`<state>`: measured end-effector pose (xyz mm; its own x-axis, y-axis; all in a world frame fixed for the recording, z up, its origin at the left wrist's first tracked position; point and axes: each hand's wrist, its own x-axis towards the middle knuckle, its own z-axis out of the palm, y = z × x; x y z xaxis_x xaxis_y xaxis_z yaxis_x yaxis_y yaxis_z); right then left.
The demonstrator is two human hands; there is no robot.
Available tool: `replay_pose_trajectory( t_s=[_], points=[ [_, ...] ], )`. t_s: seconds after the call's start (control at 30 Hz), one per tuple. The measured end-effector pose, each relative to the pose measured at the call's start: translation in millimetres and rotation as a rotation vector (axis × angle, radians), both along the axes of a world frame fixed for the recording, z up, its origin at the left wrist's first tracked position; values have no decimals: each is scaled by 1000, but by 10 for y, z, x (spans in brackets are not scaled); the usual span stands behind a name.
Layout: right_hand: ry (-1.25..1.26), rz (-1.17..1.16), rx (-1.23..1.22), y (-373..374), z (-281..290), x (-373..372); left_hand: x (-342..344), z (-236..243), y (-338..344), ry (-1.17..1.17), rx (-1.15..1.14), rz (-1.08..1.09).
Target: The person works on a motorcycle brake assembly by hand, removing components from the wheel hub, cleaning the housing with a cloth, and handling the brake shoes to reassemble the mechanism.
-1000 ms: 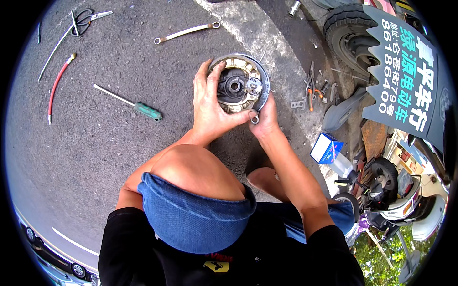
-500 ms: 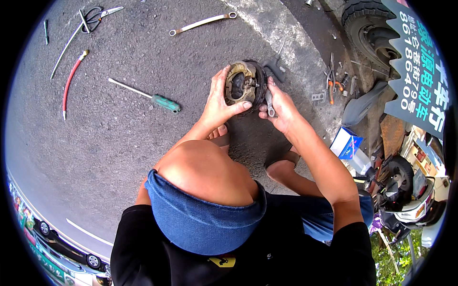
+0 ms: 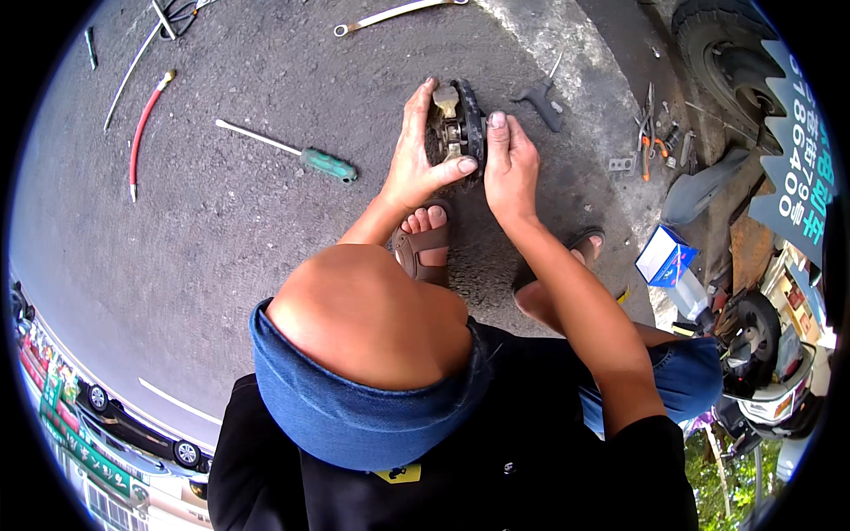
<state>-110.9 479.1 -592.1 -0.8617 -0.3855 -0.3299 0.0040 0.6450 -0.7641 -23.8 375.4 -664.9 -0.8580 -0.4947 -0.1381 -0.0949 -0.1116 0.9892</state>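
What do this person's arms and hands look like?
The left hand and right hand are bare, without gloves, with dark smudges on some fingertips. The right forearm is uncovered, with no watch visible; its black sleeve ends above the elbow.

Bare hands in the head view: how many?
2. The left bare hand holds the round, black-rimmed metal part from its left; the right bare hand is at its right side. No others appear hidden.

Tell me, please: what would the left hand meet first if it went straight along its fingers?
Besides the brake part in its grasp, the left hand would probably meet the wrench near its right end, or pass above it; depth is unclear.
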Motion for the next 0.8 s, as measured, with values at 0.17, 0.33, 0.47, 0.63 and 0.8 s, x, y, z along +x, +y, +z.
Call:
replay_pose_trajectory(
  t_s=[0.17, 0.33, 0.47, 0.63, 0.8],
  points=[
    [17, -24, -26, 24, -55, 31, 30, 1, -36, -3, -37, -12],
    [27, -14, -57, 16, -65, 21, 33, -13, -3, 1, -28, 9],
    [10, -21, -45, 32, -43, 7, 29, 3, 11, -18, -85, 6],
    [20, -30, -54, 41, -69, -3, 2, 4, 18, -22, -60, 14],
    [8, 2, -29, 30, -66, -58, -23, 0, 19, -19, -61, 37]
  ],
)
